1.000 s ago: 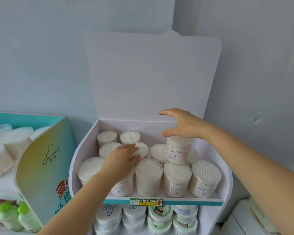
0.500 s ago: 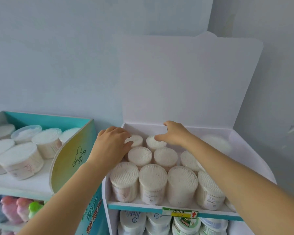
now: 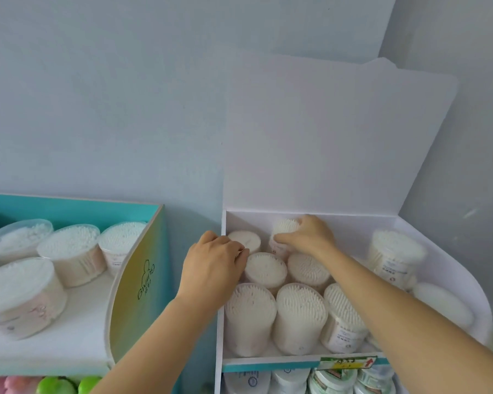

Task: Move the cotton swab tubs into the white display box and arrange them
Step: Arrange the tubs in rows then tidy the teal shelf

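Two bare forearms reach into view from the bottom edge, and no sleeve, cuff or glove shows anywhere along them. The left hand (image 3: 211, 268) is bare — no watch or band shows at the wrist behind it. The right hand (image 3: 308, 237) is likewise unadorned. A small pale glint beside the left hand's fingertips may be a fingernail — too blurred to tell.
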The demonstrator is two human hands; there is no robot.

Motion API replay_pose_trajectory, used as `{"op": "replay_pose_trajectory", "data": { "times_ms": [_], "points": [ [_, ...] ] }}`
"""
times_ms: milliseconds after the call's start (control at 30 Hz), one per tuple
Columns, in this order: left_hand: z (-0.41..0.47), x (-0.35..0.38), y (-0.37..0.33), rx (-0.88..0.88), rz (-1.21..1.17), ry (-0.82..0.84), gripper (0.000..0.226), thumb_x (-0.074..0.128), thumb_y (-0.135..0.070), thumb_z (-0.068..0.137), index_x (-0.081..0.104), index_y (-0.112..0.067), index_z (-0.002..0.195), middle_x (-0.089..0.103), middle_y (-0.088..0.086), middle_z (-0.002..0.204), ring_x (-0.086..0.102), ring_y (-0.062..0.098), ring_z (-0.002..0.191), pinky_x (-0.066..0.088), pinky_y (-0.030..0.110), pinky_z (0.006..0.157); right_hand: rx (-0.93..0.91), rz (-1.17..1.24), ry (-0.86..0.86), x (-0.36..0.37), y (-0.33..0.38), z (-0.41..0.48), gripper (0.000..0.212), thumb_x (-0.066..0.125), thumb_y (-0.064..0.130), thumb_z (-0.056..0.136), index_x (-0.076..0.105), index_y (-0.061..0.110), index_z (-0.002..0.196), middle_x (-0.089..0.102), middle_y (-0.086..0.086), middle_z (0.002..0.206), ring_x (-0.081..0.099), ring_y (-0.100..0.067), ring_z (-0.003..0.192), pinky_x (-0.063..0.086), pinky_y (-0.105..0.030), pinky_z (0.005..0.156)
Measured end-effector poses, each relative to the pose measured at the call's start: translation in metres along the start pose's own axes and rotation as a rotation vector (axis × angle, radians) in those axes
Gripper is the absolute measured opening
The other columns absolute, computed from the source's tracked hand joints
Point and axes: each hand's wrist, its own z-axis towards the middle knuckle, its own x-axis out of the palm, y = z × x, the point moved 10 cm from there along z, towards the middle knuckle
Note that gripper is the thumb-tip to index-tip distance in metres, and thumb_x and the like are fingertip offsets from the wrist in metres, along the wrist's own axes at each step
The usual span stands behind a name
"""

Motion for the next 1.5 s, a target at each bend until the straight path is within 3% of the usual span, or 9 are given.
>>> {"op": "replay_pose_trajectory", "data": {
  "times_ms": [100, 200, 300, 533, 633, 800, 1000, 1200, 1500],
  "points": [
    [-0.002, 0.001, -0.003, 0.026, 0.009, 0.008, 0.047, 0.034, -0.048, 0.083, 0.067, -0.02, 0.066, 0.063, -0.007, 0.059, 0.052, 0.021, 0.066, 0.046, 0.033, 0.05, 0.011, 0.304, -0.071, -0.035, 0.001, -0.003, 0.067, 0.075, 0.052, 0.053, 0.065, 0.018, 0.11, 0.068, 0.002, 0.108, 0.064, -0.019, 0.096, 0.054, -0.033, 0.082],
    [-0.003, -0.003, -0.007, 0.078, 0.038, 0.007, 0.044, 0.04, -0.053, 0.082, 0.071, -0.021, 0.082, 0.067, -0.008, 0.063, 0.058, 0.022, 0.066, 0.046, 0.032, 0.051, -0.008, 0.586, 0.033, -0.053, 0.003, -0.01, 0.048, 0.076, 0.039, 0.067, 0.068, 0.01, 0.104, 0.07, -0.008, 0.105, 0.066, -0.02, 0.096, 0.058, -0.035, 0.077],
    [-0.001, -0.008, -0.011, 0.119, 0.117, -0.003, 0.034, 0.056, -0.053, 0.08, 0.068, -0.023, 0.091, 0.068, -0.009, 0.072, 0.063, 0.021, 0.066, 0.039, 0.03, 0.054, -0.035, 0.64, 0.165, -0.063, 0.006, -0.025, 0.062, 0.076, 0.035, 0.071, 0.058, 0.008, 0.124, 0.067, -0.01, 0.114, 0.067, -0.018, 0.096, 0.057, -0.027, 0.07],
    [0.014, -0.015, -0.029, 0.065, -0.058, 0.138, 0.05, 0.043, -0.057, 0.089, 0.049, -0.03, 0.13, 0.058, -0.01, 0.126, 0.056, 0.015, 0.111, 0.036, 0.033, 0.089, -0.114, 0.407, 0.253, -0.082, 0.006, -0.054, 0.076, 0.08, 0.026, 0.072, 0.045, 0.014, 0.138, 0.055, -0.001, 0.125, 0.06, -0.015, 0.105, 0.054, -0.033, 0.087],
    [0.016, -0.011, -0.051, 0.065, -0.274, 0.219, 0.052, 0.051, -0.054, 0.087, 0.048, -0.028, 0.132, 0.058, -0.01, 0.129, 0.054, 0.014, 0.116, 0.041, 0.034, 0.097, -0.174, 0.181, 0.236, -0.085, 0.004, -0.057, 0.085, 0.084, 0.032, 0.066, 0.044, 0.015, 0.139, 0.048, -0.001, 0.137, 0.052, -0.015, 0.117, 0.049, -0.032, 0.095],
    [0.017, 0.003, -0.085, 0.133, -0.272, 0.285, 0.055, 0.056, -0.053, 0.085, 0.047, -0.027, 0.133, 0.058, -0.012, 0.129, 0.052, 0.013, 0.119, 0.041, 0.041, 0.099, -0.296, -0.249, 0.285, -0.073, -0.001, -0.068, 0.09, 0.08, 0.041, 0.066, 0.037, 0.019, 0.143, 0.041, 0.005, 0.146, 0.041, -0.014, 0.131, 0.037, -0.031, 0.106],
    [0.035, 0.017, -0.066, 0.19, 0.111, 0.346, 0.049, 0.052, -0.044, 0.09, 0.045, -0.027, 0.135, 0.055, -0.006, 0.132, 0.049, 0.017, 0.122, 0.038, 0.035, 0.099, -0.381, -0.226, 0.346, -0.075, -0.006, -0.068, 0.093, 0.079, 0.035, 0.071, 0.028, 0.023, 0.147, 0.034, 0.005, 0.151, 0.034, -0.013, 0.137, 0.033, -0.03, 0.109],
    [0.06, 0.062, -0.023, 0.191, 0.408, 0.696, 0.051, 0.057, -0.039, 0.084, 0.046, -0.024, 0.132, 0.053, -0.002, 0.134, 0.046, 0.021, 0.124, 0.036, 0.036, 0.101, -0.46, -0.177, 0.365, -0.065, 0.008, -0.068, 0.087, 0.075, 0.043, 0.074, 0.029, 0.027, 0.147, 0.033, 0.006, 0.152, 0.033, -0.012, 0.137, 0.032, -0.034, 0.111],
    [0.057, 0.095, -0.017, 0.226, 0.519, 1.069, 0.092, 0.077, -0.039, 0.071, 0.023, -0.031, 0.145, 0.03, -0.008, 0.15, 0.036, 0.02, 0.133, 0.036, 0.037, 0.107, -0.448, -0.097, 0.411, -0.062, 0.01, -0.06, 0.082, 0.076, 0.022, 0.072, 0.035, 0.028, 0.144, 0.043, 0.007, 0.144, 0.041, -0.007, 0.131, 0.038, -0.028, 0.106]
  ]
}}
